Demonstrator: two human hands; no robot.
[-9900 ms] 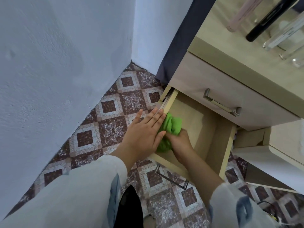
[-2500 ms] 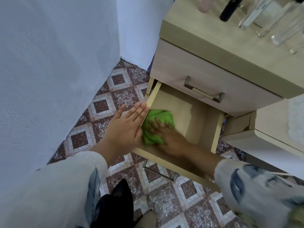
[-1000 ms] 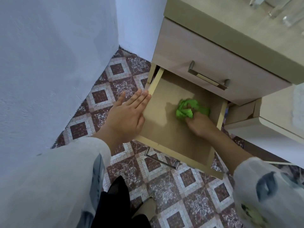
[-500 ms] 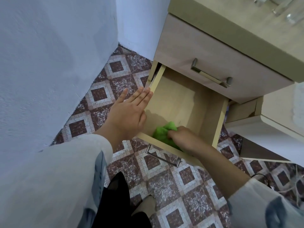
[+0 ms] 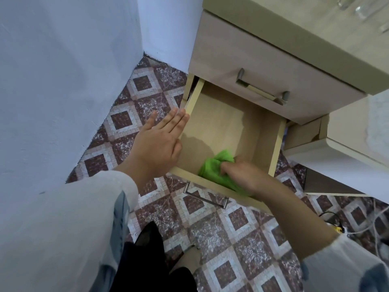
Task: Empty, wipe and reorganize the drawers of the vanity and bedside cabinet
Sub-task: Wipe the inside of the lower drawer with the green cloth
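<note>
On your far left stands a pale blue wall [image 5: 63, 81], and it meets a second wall in the corner beside the cabinet. Your left sleeve [image 5: 63, 218], white with blue patches, crosses the lower left. The patterned floor [image 5: 147, 98] of brown and cream tiles lies under it.

Your left hand [image 5: 157, 142] lies flat on the left side panel of the lower drawer [image 5: 221, 123]. The fingers are straight and held together, so the grip is released and holds nothing. The fingertips reach toward the back end of that panel.

The lower drawer is pulled well out of the cabinet. Its pale wooden bottom shows behind the green cloth [image 5: 214, 167]. The cloth is bunched up on the drawer bottom, close against the inside of the front panel and a little right of the middle. Your right hand [image 5: 242, 175] reaches over the front panel into the drawer. Its grip is clenched round the cloth, with the fingers curled into the folds. The drawer's metal handle [image 5: 205, 199] shows below the front panel, over the tiles.

Above the open drawer the upper drawer [image 5: 263, 81] sits closed, with its bar handle [image 5: 262, 90] near the middle of its front. The counter [image 5: 315, 28] runs over it, and clear glass items [image 5: 357, 9] stand at its far right, too cropped to name. On the floor at the right lie tangled cables [image 5: 357, 226].
</note>
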